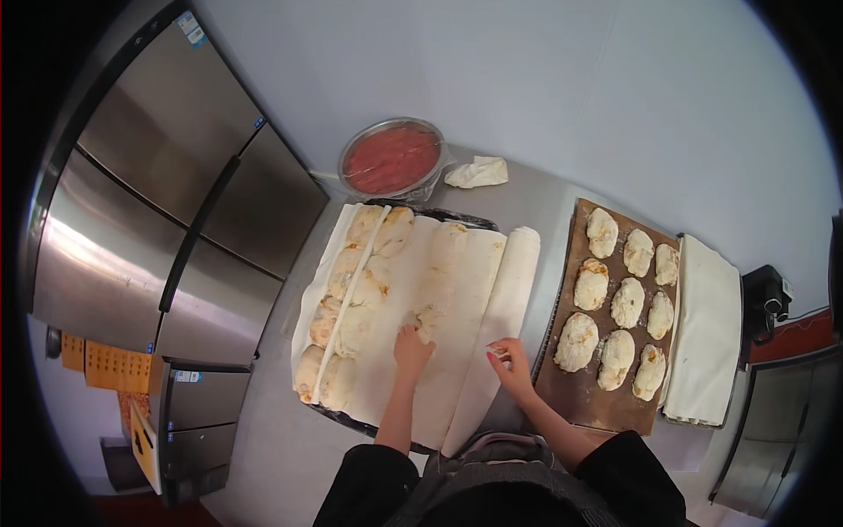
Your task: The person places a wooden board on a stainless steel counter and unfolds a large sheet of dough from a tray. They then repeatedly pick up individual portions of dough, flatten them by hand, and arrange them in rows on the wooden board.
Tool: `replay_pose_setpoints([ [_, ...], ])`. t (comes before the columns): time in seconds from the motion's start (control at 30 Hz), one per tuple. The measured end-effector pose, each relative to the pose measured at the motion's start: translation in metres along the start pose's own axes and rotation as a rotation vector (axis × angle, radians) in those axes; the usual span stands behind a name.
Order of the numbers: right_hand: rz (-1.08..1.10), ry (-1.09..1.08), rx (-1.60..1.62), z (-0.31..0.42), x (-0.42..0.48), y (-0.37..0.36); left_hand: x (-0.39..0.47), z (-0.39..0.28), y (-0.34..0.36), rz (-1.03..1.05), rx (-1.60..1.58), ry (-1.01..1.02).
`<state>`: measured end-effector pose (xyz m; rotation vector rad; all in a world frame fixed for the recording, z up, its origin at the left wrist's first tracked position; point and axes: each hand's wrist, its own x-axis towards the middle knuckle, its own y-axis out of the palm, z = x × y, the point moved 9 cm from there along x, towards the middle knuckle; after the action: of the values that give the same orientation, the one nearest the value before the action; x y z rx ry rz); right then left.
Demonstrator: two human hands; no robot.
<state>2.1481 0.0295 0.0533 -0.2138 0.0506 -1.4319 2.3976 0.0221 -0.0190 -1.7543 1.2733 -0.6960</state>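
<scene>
My left hand (pixel 413 352) rests on a pale baker's cloth (pixel 388 388), thumb apart from its fingers. Just beyond its fingertips is a wrinkled, damp-looking patch (pixel 429 317) with what seems to be stuck dough. On the cloth's left side, two rows of soft dough pieces (pixel 356 329) lie with a raised fold (pixel 352 300) between them. To the right, my right hand (pixel 512 369) hovers near the rolled end (pixel 510 283) of the cloth, its fingers curled. A small pale bit shows at those fingertips; I cannot tell if it is held. A dark tray (pixel 352 423) lies under the cloth.
Several floured dough pieces (pixel 627 303) sit on a brown sheet (pixel 556 402) at right, beside a folded cloth (pixel 705 329). A film-covered metal bowl (pixel 341 165) of red food and a crumpled cloth (pixel 479 172) stand at the back. A steel refrigerator (pixel 132 197) is at left.
</scene>
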Motion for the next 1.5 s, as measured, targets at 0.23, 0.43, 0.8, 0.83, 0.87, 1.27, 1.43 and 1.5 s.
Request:
replay_pose_setpoints([
  [0.23,0.236,0.248,0.058,-0.033,-0.013,0.066,-0.132,0.015,-0.072,-0.191,-0.399,0.109],
  [0.43,0.591,0.190,-0.129,-0.048,-0.025,0.147,-0.217,0.062,-0.055,-0.221,-0.236,-0.177],
  [0.8,1.051,0.321,-0.461,-0.049,-0.071,0.244,-0.216,0.088,-0.036,0.053,-0.487,-0.336],
  [0.83,1.103,0.566,-0.297,-0.056,-0.076,0.236,-0.214,0.089,-0.036,0.073,-0.657,-0.393],
  [0.87,1.133,0.806,-0.115,-0.060,-0.085,0.226,-0.211,0.089,-0.037,0.101,-0.825,-0.447],
  [1.27,-0.015,0.762,1.210,-0.082,-0.173,-0.123,-0.181,-0.246,0.039,0.815,-0.964,0.537],
  [1.43,-0.339,0.678,0.943,-0.117,-0.190,-0.198,-0.185,-0.274,0.104,0.584,-0.636,0.833],
  [1.5,-0.395,0.691,0.693,-0.139,-0.188,-0.206,-0.181,-0.265,0.118,0.491,-0.431,0.951],
])
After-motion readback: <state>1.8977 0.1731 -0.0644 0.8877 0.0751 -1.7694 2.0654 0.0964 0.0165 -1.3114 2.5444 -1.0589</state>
